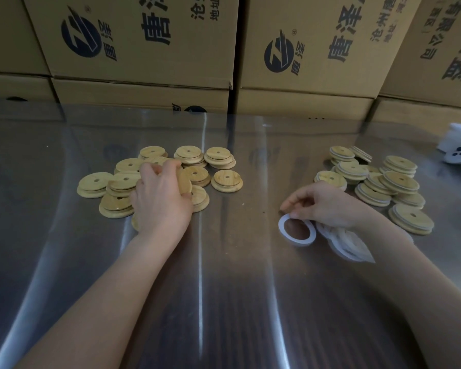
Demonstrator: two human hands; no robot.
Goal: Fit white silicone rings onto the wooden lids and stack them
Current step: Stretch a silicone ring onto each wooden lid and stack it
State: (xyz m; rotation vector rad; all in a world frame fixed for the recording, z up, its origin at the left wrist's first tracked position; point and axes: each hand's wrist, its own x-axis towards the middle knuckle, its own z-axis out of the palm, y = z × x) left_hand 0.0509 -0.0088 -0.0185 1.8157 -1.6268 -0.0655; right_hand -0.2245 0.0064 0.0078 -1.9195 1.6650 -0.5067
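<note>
Left hand (161, 194) grip: fingers curled round one wooden lid (184, 182), centre-left of frame. Right hand (322, 203) pinches a white silicone ring (297, 230), centre-right. I would lift the lid clear, then seat the ring evenly.

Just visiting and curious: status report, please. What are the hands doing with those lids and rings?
Left hand grips a bare wooden lid. Right hand pinches one white ring, spare rings under the palm. Nothing between them.
</note>
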